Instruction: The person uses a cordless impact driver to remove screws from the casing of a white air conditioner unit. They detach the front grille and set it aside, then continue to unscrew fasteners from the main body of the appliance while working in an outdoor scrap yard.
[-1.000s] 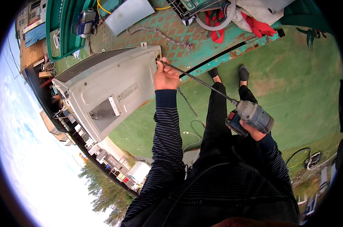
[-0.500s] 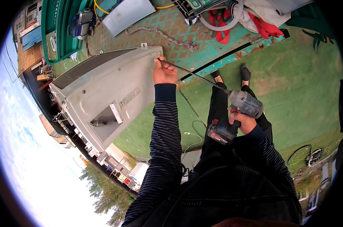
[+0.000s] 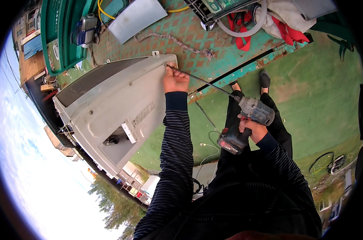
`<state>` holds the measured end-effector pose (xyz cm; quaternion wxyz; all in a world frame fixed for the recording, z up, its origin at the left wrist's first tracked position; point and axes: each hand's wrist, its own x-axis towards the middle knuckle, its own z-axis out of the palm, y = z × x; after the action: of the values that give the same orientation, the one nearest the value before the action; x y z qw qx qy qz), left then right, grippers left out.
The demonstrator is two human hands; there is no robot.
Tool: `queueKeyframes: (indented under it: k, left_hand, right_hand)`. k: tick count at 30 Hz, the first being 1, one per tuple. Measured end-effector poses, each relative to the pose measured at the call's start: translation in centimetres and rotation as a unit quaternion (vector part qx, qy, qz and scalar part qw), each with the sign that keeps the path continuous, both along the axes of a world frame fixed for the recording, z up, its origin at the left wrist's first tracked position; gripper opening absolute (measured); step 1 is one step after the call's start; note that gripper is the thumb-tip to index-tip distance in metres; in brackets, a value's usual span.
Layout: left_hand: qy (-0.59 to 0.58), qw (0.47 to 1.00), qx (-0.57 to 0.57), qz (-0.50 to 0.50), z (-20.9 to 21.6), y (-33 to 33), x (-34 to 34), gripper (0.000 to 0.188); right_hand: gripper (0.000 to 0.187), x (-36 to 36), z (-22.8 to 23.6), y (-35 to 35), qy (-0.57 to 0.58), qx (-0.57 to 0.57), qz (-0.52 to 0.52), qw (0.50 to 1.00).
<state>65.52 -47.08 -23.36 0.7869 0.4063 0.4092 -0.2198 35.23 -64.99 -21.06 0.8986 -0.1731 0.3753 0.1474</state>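
My right hand (image 3: 254,130) is wrapped round the grip of a grey and black cordless impact driver (image 3: 259,111), its battery at the lower left. A long thin driver bit (image 3: 207,84) runs from its nose up and left. Near the far end of that bit, my left hand (image 3: 176,82) is closed with the fingers pinched together. The tip lies at the upper right corner of a big beige metal casing (image 3: 113,96), and the fingers partly hide it. A label and a recess with a white strip mark the casing's side.
Beneath the casing's far end is a rusty green metal platform (image 3: 189,68). On it lie a frayed rope (image 3: 173,40), a grey metal sheet (image 3: 137,20), red straps (image 3: 287,34) and a black crate (image 3: 213,8). A thin cable (image 3: 207,148) trails over the green floor (image 3: 309,88).
The view has shifted slightly, so the casing and platform sit a little lower and to the right. Both hands keep their holds, and the bit's tip stays at the casing corner.
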Motion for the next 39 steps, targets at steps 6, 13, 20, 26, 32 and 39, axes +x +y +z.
queueKeyframes:
  k: [6,13,20,26,32,39]
  left_hand:
    - [-0.010,0.999,-0.038,0.004,-0.6,0.8,0.1,0.035]
    - [-0.023,0.998,-0.062,-0.019,-1.6,2.0,-0.2,0.026]
    - [-0.001,1.000,-0.028,-0.010,-0.9,1.1,0.1,0.032]
    - [-0.034,0.999,-0.026,0.004,-0.1,1.7,-1.1,0.027]
    - [0.109,0.980,0.166,-0.012,4.7,7.6,-11.3,0.017]
    - [0.031,0.970,0.238,-0.044,6.5,12.0,-11.8,0.043]
  right_hand:
    - [0.028,0.6,-0.5,-0.6,0.002,0.010,0.007,1.000]
    - [0.030,0.8,-1.4,-0.4,-0.016,0.000,0.011,1.000]
    - [0.019,-0.6,-4.9,2.9,-0.021,0.043,0.002,0.999]
    - [0.029,-2.0,-6.7,5.4,-0.044,0.020,-0.009,0.999]
    - [0.023,-0.4,-4.7,2.4,-0.056,-0.071,0.035,0.995]
    - [0.022,2.0,-3.3,-3.2,-0.065,-0.223,0.194,0.953]
